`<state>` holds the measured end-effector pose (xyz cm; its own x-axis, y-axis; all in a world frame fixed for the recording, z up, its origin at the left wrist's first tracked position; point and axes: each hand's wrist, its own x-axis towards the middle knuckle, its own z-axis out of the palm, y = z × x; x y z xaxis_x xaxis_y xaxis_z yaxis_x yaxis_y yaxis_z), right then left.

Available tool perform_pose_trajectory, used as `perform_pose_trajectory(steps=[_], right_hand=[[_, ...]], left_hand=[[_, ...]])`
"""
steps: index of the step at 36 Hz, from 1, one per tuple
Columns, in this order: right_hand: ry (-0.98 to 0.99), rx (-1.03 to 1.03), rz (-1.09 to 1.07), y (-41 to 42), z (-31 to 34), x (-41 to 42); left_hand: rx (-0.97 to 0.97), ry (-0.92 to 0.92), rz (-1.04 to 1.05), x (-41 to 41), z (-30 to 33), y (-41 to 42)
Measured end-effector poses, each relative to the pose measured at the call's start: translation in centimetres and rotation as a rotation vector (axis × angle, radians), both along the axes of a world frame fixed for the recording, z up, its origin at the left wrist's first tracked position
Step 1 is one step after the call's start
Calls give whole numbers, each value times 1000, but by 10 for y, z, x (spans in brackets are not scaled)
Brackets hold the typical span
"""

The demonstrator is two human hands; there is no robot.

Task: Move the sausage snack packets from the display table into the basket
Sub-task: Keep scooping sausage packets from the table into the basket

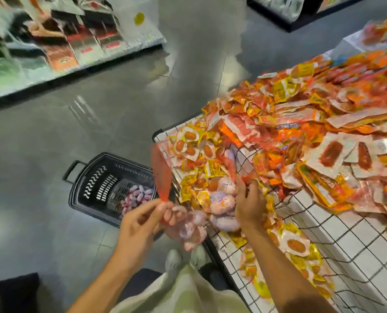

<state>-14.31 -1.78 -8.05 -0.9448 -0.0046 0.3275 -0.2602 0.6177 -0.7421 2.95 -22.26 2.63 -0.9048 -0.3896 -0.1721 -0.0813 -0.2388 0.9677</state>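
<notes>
A red mesh net of pink and lilac sausage snack packets lies at the near corner of the display table. My left hand pinches one end of the net beyond the table edge, and a few pink packets hang beside its fingers. My right hand grips the net's other end over the table. The black basket stands on the floor left of the table, with pink packets lying in it.
A big heap of orange and yellow packets covers the table inside its black wire rim. A low shelf of goods runs along the far left, another shelf at the top right. Grey floor lies between them.
</notes>
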Motion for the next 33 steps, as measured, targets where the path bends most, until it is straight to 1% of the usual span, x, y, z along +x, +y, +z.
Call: perform_pose_trajectory(steps=[2,4,6,10,13,17,20,23,26,29,33], right_hand=[[69,28,32,4,-4,-8],[86,36,54,7,-7,-12],[67,30,73,7,-8,-16],[29,-24,134,3,0,-28],[-27,-139,98,-4,15,-37],[-15,-350,59,-19,39,-45],[-37,-478,68,-32,61,-43],[-68,-591,158,-44,81,-37],[-44,-633,213,-52,98,-28],[-33,-659,219,-56,114,-21],[-1,-682,266,-65,137,-16]], left_hand=[[74,27,130,-2,16,-5],[75,68,177,-2,31,-20],[16,86,158,-3,43,-33],[-153,51,138,-4,43,-38],[-220,5,185,2,32,-40],[-207,-24,261,11,21,-47],[-213,-51,290,13,13,-50],[-188,-42,267,14,1,-52],[-158,-38,245,17,-9,-58],[-176,-55,225,21,-15,-65],[-255,-80,248,25,-16,-81]])
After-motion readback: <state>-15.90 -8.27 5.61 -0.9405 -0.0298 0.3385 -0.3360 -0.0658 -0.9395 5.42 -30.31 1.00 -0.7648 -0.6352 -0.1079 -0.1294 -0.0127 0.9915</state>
